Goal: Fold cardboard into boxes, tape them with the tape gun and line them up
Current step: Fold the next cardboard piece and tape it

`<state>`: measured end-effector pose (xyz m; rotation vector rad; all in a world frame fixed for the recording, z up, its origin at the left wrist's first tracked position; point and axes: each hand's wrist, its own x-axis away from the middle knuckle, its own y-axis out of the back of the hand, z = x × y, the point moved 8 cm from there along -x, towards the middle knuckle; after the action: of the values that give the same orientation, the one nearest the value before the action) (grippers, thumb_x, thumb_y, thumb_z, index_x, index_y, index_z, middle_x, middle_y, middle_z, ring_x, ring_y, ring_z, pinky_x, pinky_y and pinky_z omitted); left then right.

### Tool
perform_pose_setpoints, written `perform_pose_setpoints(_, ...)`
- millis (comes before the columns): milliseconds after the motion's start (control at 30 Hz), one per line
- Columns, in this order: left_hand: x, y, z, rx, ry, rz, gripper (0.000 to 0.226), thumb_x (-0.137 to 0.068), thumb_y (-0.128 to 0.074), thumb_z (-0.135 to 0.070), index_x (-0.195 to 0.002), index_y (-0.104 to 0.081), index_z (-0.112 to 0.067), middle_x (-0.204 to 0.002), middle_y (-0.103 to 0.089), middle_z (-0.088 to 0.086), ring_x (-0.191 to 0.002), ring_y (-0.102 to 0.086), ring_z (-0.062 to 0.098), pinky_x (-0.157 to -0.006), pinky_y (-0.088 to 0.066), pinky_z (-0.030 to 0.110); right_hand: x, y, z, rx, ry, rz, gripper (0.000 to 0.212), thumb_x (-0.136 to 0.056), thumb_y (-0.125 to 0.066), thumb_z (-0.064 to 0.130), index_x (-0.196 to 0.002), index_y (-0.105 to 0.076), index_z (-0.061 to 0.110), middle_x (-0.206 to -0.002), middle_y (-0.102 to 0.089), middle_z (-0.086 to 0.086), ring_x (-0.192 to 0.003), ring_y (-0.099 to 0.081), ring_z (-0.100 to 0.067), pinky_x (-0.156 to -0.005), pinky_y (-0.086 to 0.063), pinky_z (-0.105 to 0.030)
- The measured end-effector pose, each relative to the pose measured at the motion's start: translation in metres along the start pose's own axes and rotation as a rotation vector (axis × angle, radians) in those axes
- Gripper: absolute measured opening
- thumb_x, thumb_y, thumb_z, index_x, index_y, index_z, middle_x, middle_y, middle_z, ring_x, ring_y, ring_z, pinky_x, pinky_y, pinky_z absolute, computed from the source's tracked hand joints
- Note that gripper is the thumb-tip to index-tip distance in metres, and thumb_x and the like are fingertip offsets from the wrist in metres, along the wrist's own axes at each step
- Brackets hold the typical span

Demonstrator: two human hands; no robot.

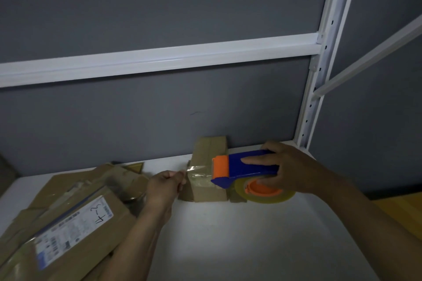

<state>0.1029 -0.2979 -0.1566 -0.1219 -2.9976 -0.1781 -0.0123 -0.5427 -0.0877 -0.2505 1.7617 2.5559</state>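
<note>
A small folded cardboard box (209,150) stands on the white table (228,235) against the grey wall. My right hand (287,166) grips a blue and orange tape gun (242,166) with a clear tape roll (267,194), held over the box's top. A strip of clear tape (198,172) stretches from the gun's orange front leftward across the box. My left hand (165,186) pinches the free end of that strip just left of the box.
A pile of flattened cardboard (68,219) with a white label marked "4-3" lies at the left. A white shelf post (319,70) rises at the back right. A wooden floor (402,212) shows past the table's right edge.
</note>
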Motion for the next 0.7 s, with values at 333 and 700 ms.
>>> perform_pose_setpoints(333,-0.013,-0.021,0.034,0.19,0.257,0.227,0.032,-0.099,-0.048,-0.018,-0.069,-0.054,-0.009,-0.057,-0.05,0.004,-0.046,-0.043,0.01,-0.041,-0.039,0.019,-0.011,-0.002,0.007,0.097,0.037,0.007,0.061,-0.082,-0.066,0.051,-0.137,-0.038,0.046,-0.12,-0.04,0.013,-0.102,-0.043,-0.002,-0.07,-0.033,-0.002)
perform_pose_setpoints(700,-0.004,-0.039,0.004,-0.418,-0.493,0.375,0.068,-0.096,-0.057,-0.032,-0.151,-0.021,-0.019,-0.154,-0.016,-0.015,-0.142,-0.018,0.001,-0.113,-0.019,0.015,-0.017,-0.008,0.012,0.092,0.034,-0.001,0.062,-0.085,-0.066,0.046,-0.141,-0.04,0.038,-0.122,-0.043,0.005,-0.11,-0.047,-0.009,-0.076,-0.037,-0.008)
